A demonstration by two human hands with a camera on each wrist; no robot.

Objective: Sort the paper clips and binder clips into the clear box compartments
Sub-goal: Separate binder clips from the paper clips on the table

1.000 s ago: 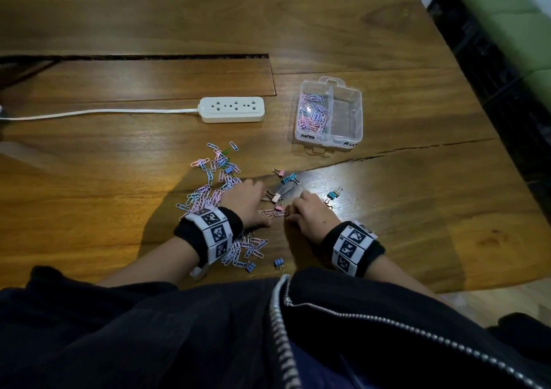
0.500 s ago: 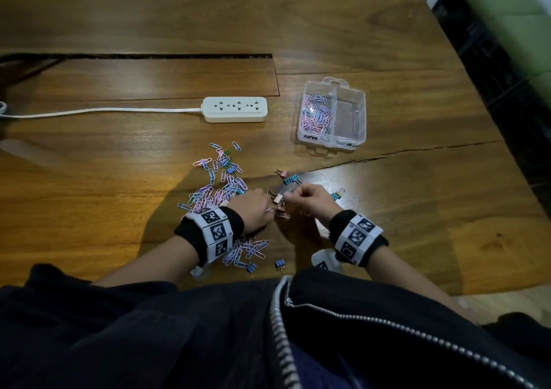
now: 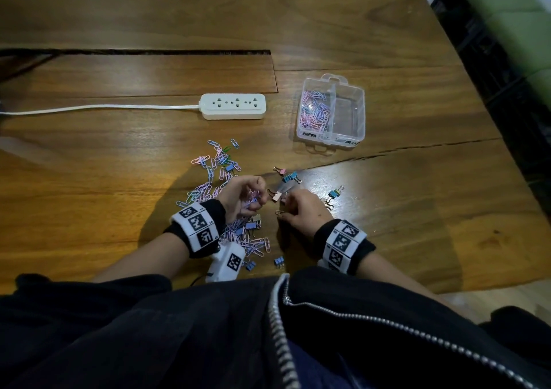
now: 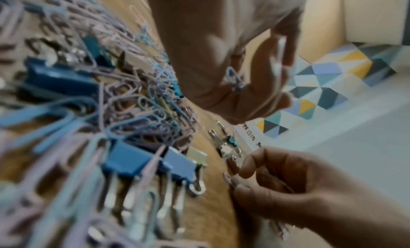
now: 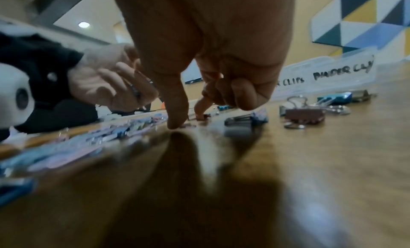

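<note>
My left hand (image 3: pixel 245 197) is lifted palm up and grips a few paper clips (image 4: pixel 234 79) in its curled fingers. Just right of it, my right hand (image 3: pixel 299 209) reaches down to the table, thumb (image 5: pixel 177 123) and forefinger pinching a pink paper clip (image 3: pixel 279 212) that lies there. A loose pile of pastel paper clips (image 3: pixel 213 177) spreads left of and under my left wrist, mixed with blue binder clips (image 4: pixel 124 161). More binder clips (image 3: pixel 290 176) lie beyond my hands. The clear box (image 3: pixel 359 111) stands further back; its left compartment holds paper clips, its right one looks empty.
A white power strip (image 3: pixel 233 106) with its cord lies behind the pile, left of the box. A crack in the wooden table (image 3: pixel 417 209) runs rightwards past the box. The table's right edge drops off to a dark floor.
My left hand has lifted and turned palm up with clips in it. My right hand went up to the left fingertips, then came back down onto the table.
</note>
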